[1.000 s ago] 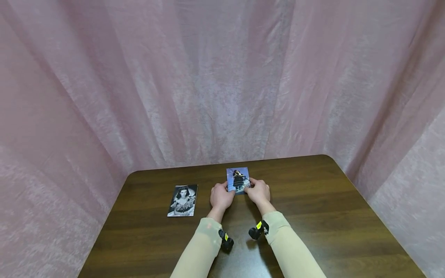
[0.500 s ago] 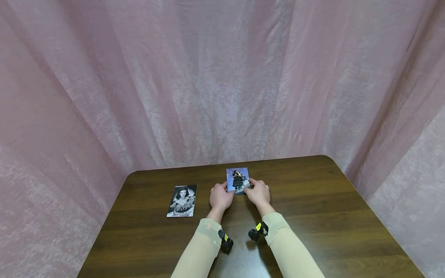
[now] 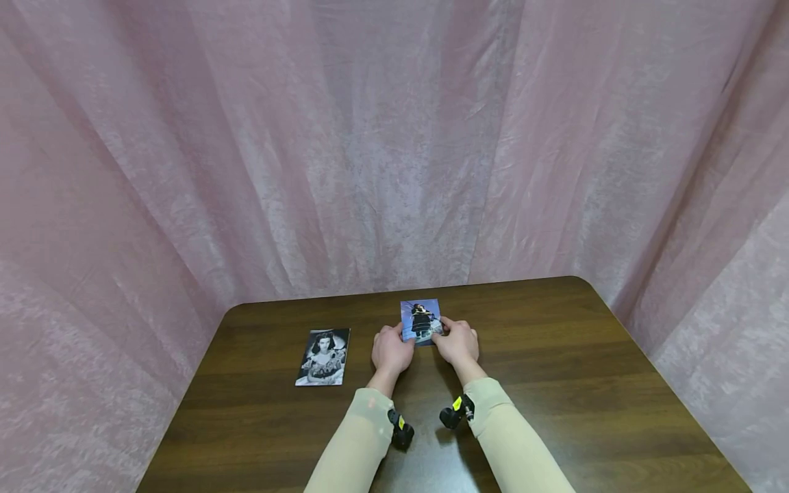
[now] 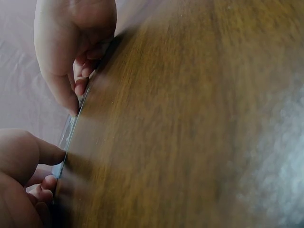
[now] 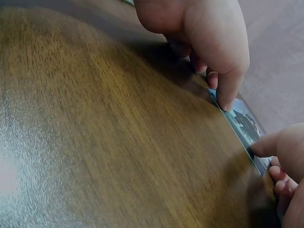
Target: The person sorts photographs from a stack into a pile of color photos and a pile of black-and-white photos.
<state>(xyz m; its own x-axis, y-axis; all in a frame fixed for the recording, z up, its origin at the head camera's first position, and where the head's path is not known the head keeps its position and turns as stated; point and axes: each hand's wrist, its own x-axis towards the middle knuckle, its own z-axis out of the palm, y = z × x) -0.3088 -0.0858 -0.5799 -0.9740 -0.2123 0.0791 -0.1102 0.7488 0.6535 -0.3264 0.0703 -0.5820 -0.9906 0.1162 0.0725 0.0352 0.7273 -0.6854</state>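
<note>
In the head view a blue picture card (image 3: 421, 316), showing dark-clothed figures, lies at or just above the table between both hands. My left hand (image 3: 392, 350) holds its near left corner, the thumb on top and the other fingers at the side. On the near right corner my right hand (image 3: 459, 342) has a like hold. The right wrist view shows both thumbs pressing along the card's (image 5: 243, 124) near edge. Seen almost edge-on in the left wrist view, the card (image 4: 68, 132) sits low over the wood. Some fingertips are hidden behind the hands.
A black-and-white photo (image 3: 323, 357) of a person in a light dress lies left of my left hand. Beneath everything is a brown wooden table (image 3: 567, 383) with rounded far corners. Pink curtains (image 3: 394, 150) hang around its back and sides.
</note>
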